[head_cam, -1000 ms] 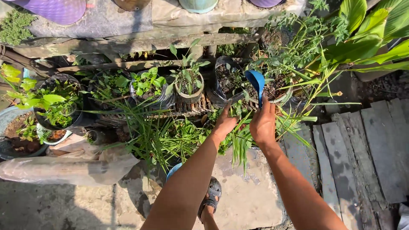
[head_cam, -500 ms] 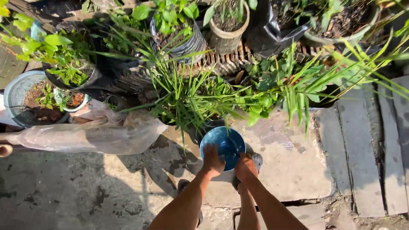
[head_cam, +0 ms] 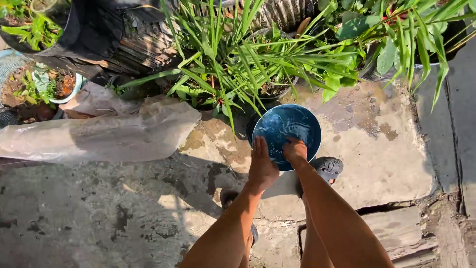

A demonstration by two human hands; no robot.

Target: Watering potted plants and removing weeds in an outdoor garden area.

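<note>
— Since a moment ago, what has shifted around your hands?

— Your view has dropped lower, so the round blue plastic basin [head_cam: 287,131] now sits larger and farther up from your wrists than it did, and the potted plants have slid toward the top edge. Both hands have stayed on the basin.

— How do your hands sit on it?

— Your left hand [head_cam: 261,166] lies flat against the near left rim, fingers together and pointing forward. Your right hand [head_cam: 294,150] curls over the near edge, with its fingertips inside the bowl. Neither is pinching; both press on the rim.

— Where is the basin itself?

— Just ahead of both hands, low over the pale stained concrete slab [head_cam: 377,149]. A grey sandal [head_cam: 327,167] shows right beside your right wrist, partly under the basin.

— And around them?

— Beyond your fingertips, a clump of long green grass-like leaves [head_cam: 233,59] arches over the basin's far edge. Left of your left hand lies a crumpled clear plastic sheet [head_cam: 99,136].
</note>
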